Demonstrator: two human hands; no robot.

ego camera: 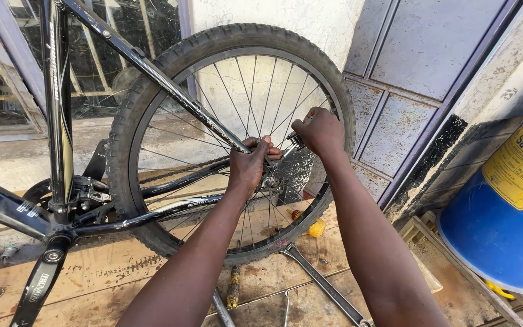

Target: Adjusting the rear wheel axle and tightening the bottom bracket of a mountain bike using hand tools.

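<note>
1. Rear wheel (152,79): we see it mounted in the black bicycle frame (62,151), upright near the wall.
2. Left hand (249,166): fingers wrapped around the frame stay at the axle – a closed grip.
3. Right hand (321,130): fingers closed on a small metal tool (296,141) beside the hub.
4. Floor: a long wrench (325,284) and a screwdriver (233,287) lie on wooden boards (104,272) – a blue drum (503,230) stands at right.
</note>
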